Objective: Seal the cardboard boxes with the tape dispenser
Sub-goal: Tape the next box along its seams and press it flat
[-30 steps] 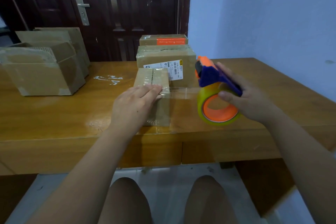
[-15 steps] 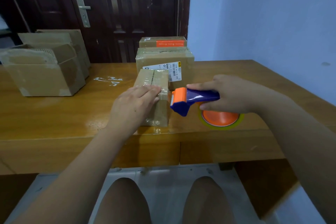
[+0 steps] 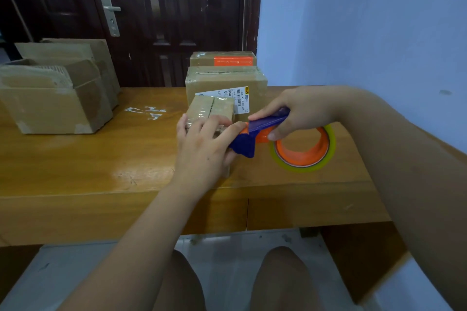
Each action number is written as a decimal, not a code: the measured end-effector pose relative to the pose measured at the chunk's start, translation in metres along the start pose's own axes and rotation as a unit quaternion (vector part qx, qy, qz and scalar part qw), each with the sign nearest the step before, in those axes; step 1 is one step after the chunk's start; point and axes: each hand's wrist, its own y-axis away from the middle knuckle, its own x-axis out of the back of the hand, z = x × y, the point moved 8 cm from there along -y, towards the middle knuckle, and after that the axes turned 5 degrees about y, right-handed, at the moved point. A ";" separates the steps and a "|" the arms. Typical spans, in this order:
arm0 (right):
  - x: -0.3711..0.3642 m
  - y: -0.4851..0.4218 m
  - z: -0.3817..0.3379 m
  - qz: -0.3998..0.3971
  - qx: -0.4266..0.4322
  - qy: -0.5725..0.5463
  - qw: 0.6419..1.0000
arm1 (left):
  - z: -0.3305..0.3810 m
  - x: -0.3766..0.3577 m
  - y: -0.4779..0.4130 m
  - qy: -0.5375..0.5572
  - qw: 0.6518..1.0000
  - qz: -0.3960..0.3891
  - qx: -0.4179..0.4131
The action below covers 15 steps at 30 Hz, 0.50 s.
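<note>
A small cardboard box [image 3: 211, 108] lies on the wooden table [image 3: 101, 159], glossy with clear tape. My left hand [image 3: 204, 149] presses down on its near end and covers most of it. My right hand [image 3: 300, 111] grips the blue handle of the tape dispenser [image 3: 255, 134]. The dispenser's blue and orange head touches the box's right side by my left fingers. Its roll [image 3: 305, 149], clear tape on an orange core, hangs over the table to the right.
Behind the small box stand a labelled box [image 3: 227, 83] and one with an orange strip [image 3: 223, 58]. Open empty boxes [image 3: 55, 98] sit at the left. Tape scraps [image 3: 146, 111] stick to the tabletop. A blue wall is at the right, a dark door behind.
My right hand brought the dispenser down and left from a raised position until its head met the box's right side. My left hand slid toward the near end of the box.
</note>
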 end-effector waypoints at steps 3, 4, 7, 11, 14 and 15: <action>-0.004 -0.008 0.002 -0.037 -0.004 -0.034 0.999 | -0.006 -0.001 -0.004 0.008 0.999 -0.032 0.002; -0.009 -0.012 0.002 -0.057 -0.007 -0.035 0.998 | -0.005 -0.003 -0.004 -0.001 0.998 -0.055 -0.007; -0.029 -0.020 0.007 -0.102 -0.010 -0.069 0.992 | -0.002 -0.012 0.001 -0.018 0.990 -0.136 -0.028; -0.063 -0.013 0.027 -0.174 -0.013 -0.277 0.945 | -0.008 -0.008 0.001 0.047 0.986 -0.159 -0.015; -0.091 -0.004 0.032 -0.243 -0.002 -0.427 0.871 | -0.009 -0.005 -0.003 0.077 0.984 -0.160 -0.014; -0.099 -0.003 0.033 -0.252 0.006 -0.462 0.850 | -0.010 -0.005 -0.004 0.090 0.983 -0.158 -0.009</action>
